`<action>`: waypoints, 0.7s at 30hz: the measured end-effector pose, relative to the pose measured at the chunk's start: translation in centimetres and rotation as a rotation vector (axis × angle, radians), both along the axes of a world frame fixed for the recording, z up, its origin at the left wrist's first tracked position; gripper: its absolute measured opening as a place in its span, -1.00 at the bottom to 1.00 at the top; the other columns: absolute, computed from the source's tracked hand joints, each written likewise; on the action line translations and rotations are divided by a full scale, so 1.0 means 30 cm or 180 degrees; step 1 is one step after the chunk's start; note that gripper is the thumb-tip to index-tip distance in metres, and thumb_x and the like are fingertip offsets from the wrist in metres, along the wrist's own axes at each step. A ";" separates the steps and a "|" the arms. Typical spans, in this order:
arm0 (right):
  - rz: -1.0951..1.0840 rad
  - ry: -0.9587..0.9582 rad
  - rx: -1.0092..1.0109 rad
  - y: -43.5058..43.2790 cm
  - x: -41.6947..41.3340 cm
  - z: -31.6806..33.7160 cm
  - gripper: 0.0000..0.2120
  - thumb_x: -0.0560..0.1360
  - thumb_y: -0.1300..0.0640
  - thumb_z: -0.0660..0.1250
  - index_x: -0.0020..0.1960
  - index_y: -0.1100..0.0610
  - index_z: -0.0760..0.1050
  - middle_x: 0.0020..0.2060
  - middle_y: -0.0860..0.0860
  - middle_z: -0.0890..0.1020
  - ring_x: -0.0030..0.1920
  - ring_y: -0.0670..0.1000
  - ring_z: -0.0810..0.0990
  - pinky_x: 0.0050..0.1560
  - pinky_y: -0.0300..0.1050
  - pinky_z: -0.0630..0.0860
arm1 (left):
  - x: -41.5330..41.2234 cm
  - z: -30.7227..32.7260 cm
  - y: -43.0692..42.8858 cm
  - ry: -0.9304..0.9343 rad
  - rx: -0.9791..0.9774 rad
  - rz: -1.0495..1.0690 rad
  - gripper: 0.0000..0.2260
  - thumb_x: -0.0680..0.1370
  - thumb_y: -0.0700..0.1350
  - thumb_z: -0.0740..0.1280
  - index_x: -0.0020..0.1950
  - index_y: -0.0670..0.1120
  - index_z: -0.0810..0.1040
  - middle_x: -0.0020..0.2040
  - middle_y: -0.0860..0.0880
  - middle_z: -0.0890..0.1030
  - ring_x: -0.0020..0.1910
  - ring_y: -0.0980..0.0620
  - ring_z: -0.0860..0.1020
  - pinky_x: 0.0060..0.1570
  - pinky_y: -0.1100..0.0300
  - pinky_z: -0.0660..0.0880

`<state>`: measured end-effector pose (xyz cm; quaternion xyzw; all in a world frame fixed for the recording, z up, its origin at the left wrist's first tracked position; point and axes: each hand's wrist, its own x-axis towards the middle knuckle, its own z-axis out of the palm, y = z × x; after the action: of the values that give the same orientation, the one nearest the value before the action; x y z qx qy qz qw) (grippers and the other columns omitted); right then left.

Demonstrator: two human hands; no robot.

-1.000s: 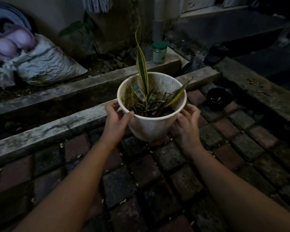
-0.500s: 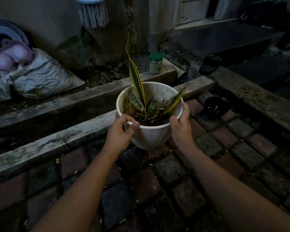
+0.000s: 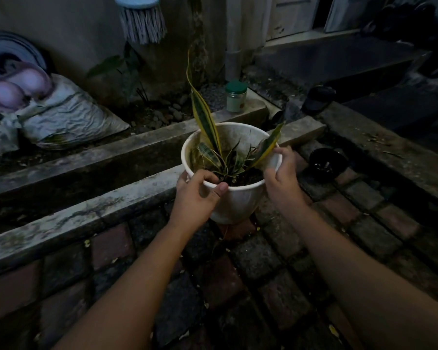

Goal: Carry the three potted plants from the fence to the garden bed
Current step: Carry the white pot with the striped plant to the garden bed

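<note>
A white plastic pot [image 3: 235, 203] with a snake plant [image 3: 205, 122] of green, yellow-edged leaves stands on the brick paving, close to a concrete curb. My left hand [image 3: 195, 195] grips the near left rim, thumb over the edge. My right hand [image 3: 281, 178] holds the right rim, fingers curled over it. Behind the two curbs lies the garden bed [image 3: 162, 114] of dark soil and stones. No other potted plant of the task shows.
Two mossy concrete curbs [image 3: 91, 213] with a gutter between them run across the view. A green-lidded jar [image 3: 235, 97] stands on the far curb. A wrinkled sack [image 3: 68, 117] lies at left, a small black pot [image 3: 328, 162] at right, a mop head [image 3: 142, 21] hangs above.
Both hands have slid up from the pot's sides to its rim and closed on it. The view has dropped a little lower and nearer.
</note>
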<state>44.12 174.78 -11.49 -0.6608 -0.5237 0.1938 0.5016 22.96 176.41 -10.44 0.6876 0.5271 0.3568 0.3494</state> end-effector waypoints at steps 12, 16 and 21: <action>0.0425 -0.1982 0.0952 -0.065 -0.048 -0.028 -0.67 0.61 -0.01 0.21 -0.12 0.13 0.66 -0.16 0.00 0.68 0.08 0.18 0.54 0.32 0.10 0.25 | -0.053 0.004 0.045 0.0814 0.0927 -0.0156 -0.84 0.54 -0.06 0.47 -0.03 -0.15 0.63 0.27 -0.14 0.49 0.28 -0.11 0.45 0.25 -0.01 0.42; 0.0558 -0.1782 0.0959 -0.048 -0.006 -0.011 -0.79 0.56 0.19 0.31 -0.17 0.24 0.66 -0.20 0.08 0.67 0.09 0.30 0.55 0.39 -0.38 0.09 | -0.011 0.000 0.038 0.0583 0.0819 -0.0103 -0.85 0.51 -0.05 0.49 -0.09 -0.05 0.56 0.13 0.02 0.41 0.08 0.15 0.42 0.02 0.39 0.35; 0.0984 -0.1747 0.0818 -0.037 0.043 0.015 -0.89 0.48 0.39 0.37 -0.15 0.29 0.67 -0.20 0.14 0.68 0.20 0.36 0.52 0.34 -0.27 0.23 | 0.020 -0.005 0.029 0.0363 0.0750 -0.0059 -0.84 0.49 0.01 0.51 -0.08 0.01 0.57 0.07 0.06 0.39 0.00 0.16 0.44 -0.07 0.47 0.34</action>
<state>45.42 173.69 -11.06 -0.5325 -0.7532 0.0149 0.3858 23.57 177.29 -10.59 0.7479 0.4942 0.3733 0.2389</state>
